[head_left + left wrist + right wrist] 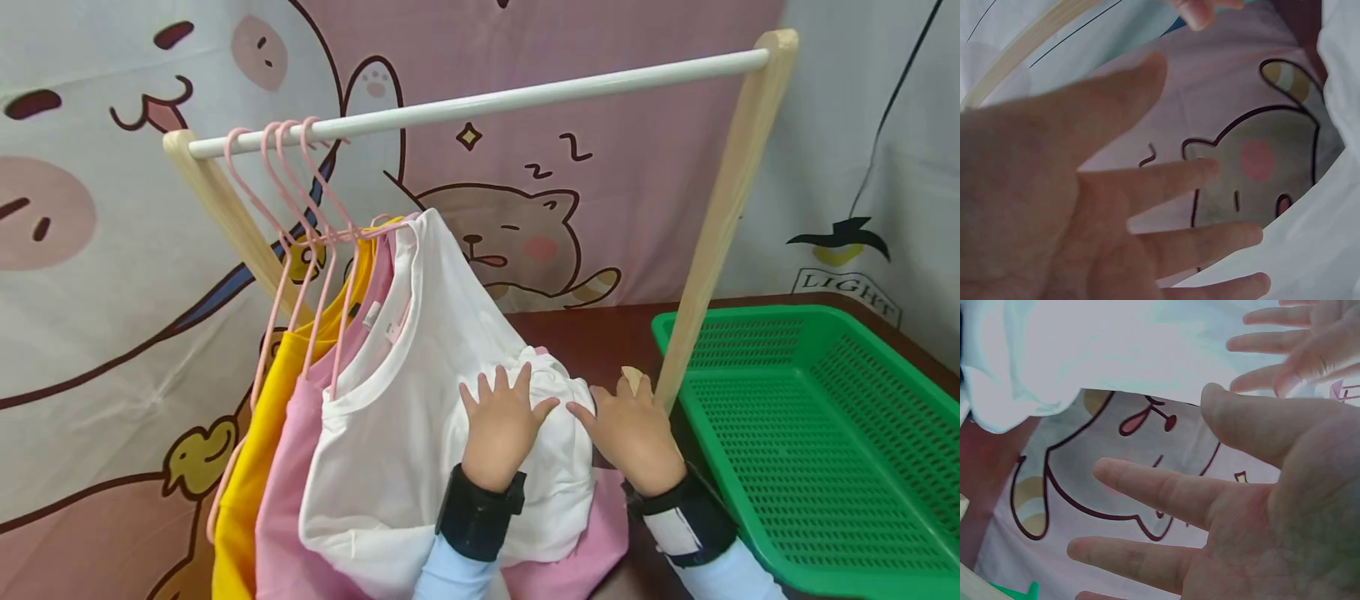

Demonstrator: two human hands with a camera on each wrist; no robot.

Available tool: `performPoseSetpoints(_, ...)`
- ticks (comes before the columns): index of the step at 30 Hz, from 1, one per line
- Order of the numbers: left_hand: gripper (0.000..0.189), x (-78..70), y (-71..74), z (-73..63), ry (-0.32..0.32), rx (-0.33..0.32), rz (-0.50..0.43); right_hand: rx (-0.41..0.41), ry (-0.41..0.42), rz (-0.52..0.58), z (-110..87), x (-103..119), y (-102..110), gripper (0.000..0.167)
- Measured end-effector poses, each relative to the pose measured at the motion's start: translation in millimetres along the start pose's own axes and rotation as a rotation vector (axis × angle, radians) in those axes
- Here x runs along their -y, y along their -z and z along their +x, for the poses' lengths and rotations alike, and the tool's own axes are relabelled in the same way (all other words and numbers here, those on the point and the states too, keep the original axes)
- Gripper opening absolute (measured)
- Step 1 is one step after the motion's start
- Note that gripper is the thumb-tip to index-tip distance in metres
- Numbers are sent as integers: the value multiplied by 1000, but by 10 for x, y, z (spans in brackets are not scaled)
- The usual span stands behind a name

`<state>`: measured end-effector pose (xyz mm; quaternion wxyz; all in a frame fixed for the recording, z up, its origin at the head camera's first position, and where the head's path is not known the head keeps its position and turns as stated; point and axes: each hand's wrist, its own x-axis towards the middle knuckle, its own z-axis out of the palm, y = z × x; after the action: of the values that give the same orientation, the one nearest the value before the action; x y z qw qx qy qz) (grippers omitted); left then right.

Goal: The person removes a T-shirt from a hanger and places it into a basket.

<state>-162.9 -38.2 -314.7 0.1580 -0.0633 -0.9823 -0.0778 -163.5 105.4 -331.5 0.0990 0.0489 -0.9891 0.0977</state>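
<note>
A white shirt [442, 333] hangs at the front of the row on a pink hanger [347, 321], its lower right part bunched up. Over that bunched part, in the head view, my left hand [500, 429] is spread with straight fingers and holds nothing. My right hand [633, 433] is beside the shirt's right edge, fingers also spread, nothing in it. Both wrist views show the palms bare, with the white cloth close by. Behind the white shirt hang a pink shirt [288, 492] and a yellow shirt [247, 492].
The hangers hook over a white rail [525, 102] held by wooden posts [726, 217] of a small rack. A green basket [780, 312] stands to the right on the dark red tabletop [577, 333]. A cartoon-printed cloth [675, 167] covers the wall behind.
</note>
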Motion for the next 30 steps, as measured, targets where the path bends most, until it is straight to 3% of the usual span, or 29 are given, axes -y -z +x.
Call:
performPoseSetpoints(4,48,7,137,16,30,-94,-15,-40,18,2,-13,35,48,47)
performPoseSetpoints(9,38,10,340,28,-21,-288,-35,-137,56,23,-46,45,131,44)
performPoseSetpoints(13,24,-16,588,49,-6,-477,-209,-220,70,141,-66,55,200,37)
performPoseSetpoints(16,18,-7,851,122,65,-701,-335,-284,86,240,-62,67,222,30)
performPoseSetpoints(19,24,79,1114,260,215,-890,-358,-346,117,289,-60,77,224,25)
performPoseSetpoints(22,34,194,1320,405,415,-852,-312,-396,145,310,-68,84,224,22)
performPoseSetpoints(25,31,276,1442,537,540,-716,-254,-454,185,303,-64,104,231,20)
performPoseSetpoints(27,23,299,1507,599,552,-667,-263,-470,207,311,-47,129,241,20)
performPoseSetpoints(30,18,278,1608,594,516,-688,-350,-454,234,336,-5,172,249,22)
